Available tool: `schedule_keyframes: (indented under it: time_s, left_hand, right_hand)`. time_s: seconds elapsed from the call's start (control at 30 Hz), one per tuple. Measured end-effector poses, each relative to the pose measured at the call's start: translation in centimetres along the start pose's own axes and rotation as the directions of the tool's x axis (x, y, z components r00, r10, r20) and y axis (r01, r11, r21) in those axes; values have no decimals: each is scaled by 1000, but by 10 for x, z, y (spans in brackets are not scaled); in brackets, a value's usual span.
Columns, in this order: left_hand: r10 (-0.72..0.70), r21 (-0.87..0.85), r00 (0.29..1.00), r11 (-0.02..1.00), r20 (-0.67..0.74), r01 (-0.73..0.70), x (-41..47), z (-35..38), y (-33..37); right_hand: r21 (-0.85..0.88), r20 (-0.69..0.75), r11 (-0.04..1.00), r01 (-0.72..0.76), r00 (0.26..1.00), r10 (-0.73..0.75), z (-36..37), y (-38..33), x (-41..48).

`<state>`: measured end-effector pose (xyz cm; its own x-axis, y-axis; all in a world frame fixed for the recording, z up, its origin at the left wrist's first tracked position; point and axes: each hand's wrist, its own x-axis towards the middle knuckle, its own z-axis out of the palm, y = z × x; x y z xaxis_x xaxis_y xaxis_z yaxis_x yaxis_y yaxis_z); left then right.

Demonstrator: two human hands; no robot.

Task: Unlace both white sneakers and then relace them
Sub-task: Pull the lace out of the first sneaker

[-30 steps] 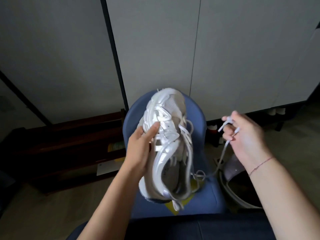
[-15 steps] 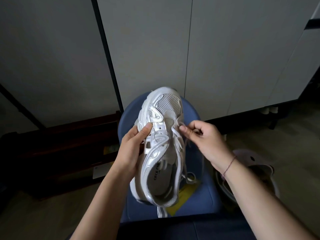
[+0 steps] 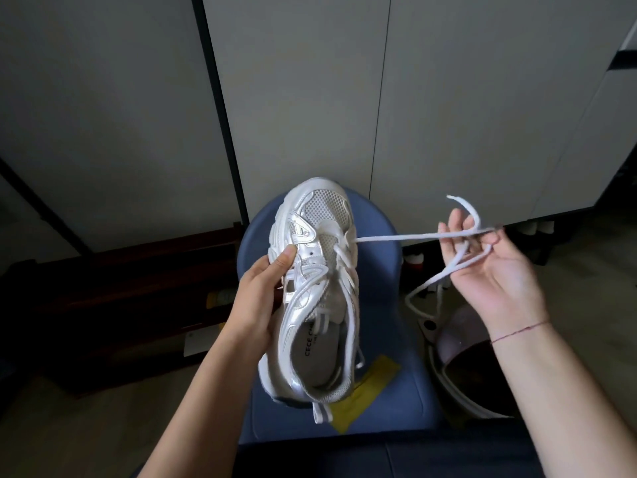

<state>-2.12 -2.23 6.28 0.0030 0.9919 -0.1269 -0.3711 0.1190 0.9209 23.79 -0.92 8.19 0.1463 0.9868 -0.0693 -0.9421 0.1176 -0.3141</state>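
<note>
Gripping the white-and-silver mesh sneaker (image 3: 317, 288) above the blue chair (image 3: 386, 391), the left hand (image 3: 258, 298) curled round its side while the right hand (image 3: 493, 267), at three o'clock, pinched the taut white cord lace (image 3: 396, 237), which, catching as it pulled through, could jerk the sneaker loose.

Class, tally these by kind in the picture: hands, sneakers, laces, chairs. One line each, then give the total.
hands: 2 (left hand, right hand)
sneaker: 1
lace: 1
chair: 1
total: 5
</note>
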Motion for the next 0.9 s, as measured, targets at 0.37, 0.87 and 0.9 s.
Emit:
schedule_keyframes:
  time_s: [0.37,0.87,0.9]
  left_hand:
    - [-16,21,998,1000,64,15,-1,8,-6]
    - [-50,-74,999,996,-4,49,5,-5,-5]
    - [-48,-57,999,997,-1,48,5,-3,-6]
  right_hand:
    - [-952,275,151,267,960,40,-4,48,-9]
    - [-187,9,979,81,997,-81,0,-6,4]
    - [-117,29,992,53,998,-50,-2,-7,2]
